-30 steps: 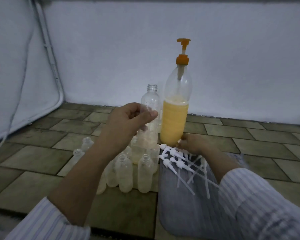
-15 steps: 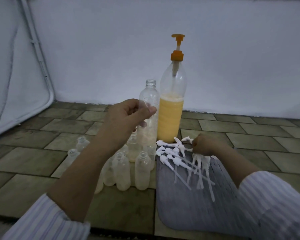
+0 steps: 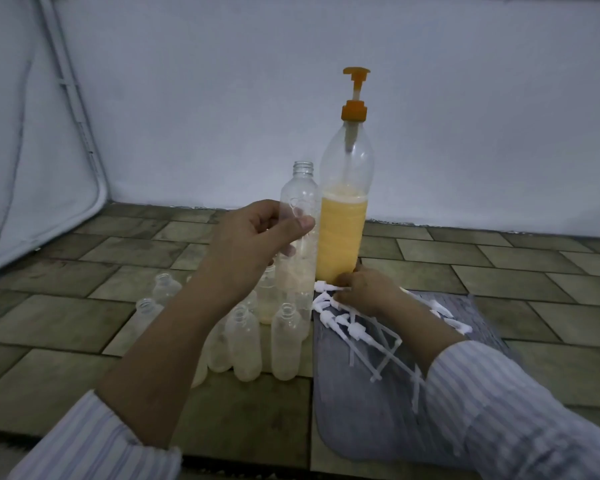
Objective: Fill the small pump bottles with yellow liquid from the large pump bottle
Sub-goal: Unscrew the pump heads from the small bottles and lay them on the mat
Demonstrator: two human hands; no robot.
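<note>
The large pump bottle stands on the tiled floor, about half full of yellow liquid, with an orange pump on top. Just left of it stands a tall clear empty bottle without a cap. My left hand grips this bottle, thumb across its front. Several small clear bottles stand uncapped in a cluster below that hand; one of them holds a little yellow liquid. My right hand lies curled over the far end of a pile of white pump heads and pinches one of them.
The pump heads lie on a grey mat at the right. A pale wall closes the back. A white padded panel leans at the left. Brown floor tiles spread to both sides.
My right hand has moved forward from over the middle of the pump pile to its far end, by the base of the large bottle. My left hand has stayed at the tall clear bottle.
</note>
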